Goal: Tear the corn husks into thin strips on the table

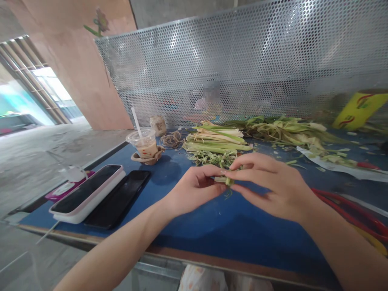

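Note:
Both my hands meet above the blue table top (pixel 212 226). My left hand (pixel 194 188) pinches one end of a short green plant stem (pixel 226 180). My right hand (pixel 269 186) curls its fingers round the other end of the same stem. Just behind the hands lies a pile of trimmed green and pale stalks (pixel 216 141), with fine leafy scraps (pixel 212 158) in front of it.
Two phones (pixel 91 194) lie at the left, beside a pink packet (pixel 65 188). A plastic cup with a straw (pixel 144 144) and a coil of twine (pixel 172 140) stand further back. Stripped leaves (pixel 291 131) heap at the right. Red and yellow hoops (pixel 357 214) lie at the right edge. A perforated metal screen (pixel 242 60) closes the back.

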Demonstrator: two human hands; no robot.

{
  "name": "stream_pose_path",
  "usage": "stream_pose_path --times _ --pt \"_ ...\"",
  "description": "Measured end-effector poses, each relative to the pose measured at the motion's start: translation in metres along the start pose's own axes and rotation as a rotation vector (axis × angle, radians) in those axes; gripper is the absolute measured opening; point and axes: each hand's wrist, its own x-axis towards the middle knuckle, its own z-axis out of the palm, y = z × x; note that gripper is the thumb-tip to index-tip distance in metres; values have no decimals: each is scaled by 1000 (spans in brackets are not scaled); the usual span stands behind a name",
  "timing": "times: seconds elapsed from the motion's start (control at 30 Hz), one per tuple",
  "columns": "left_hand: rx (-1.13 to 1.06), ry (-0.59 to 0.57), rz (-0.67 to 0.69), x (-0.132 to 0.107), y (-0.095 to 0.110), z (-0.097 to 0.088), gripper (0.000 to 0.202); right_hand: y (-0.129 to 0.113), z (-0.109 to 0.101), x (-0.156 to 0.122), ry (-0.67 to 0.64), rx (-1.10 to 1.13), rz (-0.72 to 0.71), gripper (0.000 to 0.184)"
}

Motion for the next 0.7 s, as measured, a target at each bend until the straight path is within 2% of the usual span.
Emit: stream_pose_path --times 0.2,0.33,0.5,0.6,0.7 --pt "41 28 21 -1 5 1 18 -6 -1 6 14 203 113 12" --pt "66 -13 36 -2 6 1 20 -7 -1 10 57 315 155 10" --pt "167 -50 131 -1 5 1 20 -8 2 11 121 364 208 6" --pt "288 -41 131 0 1 -1 33 -10 3 9 150 361 185 10" --pt "324 -17 133 1 -1 -2 37 -11 3 9 150 341 87 14"
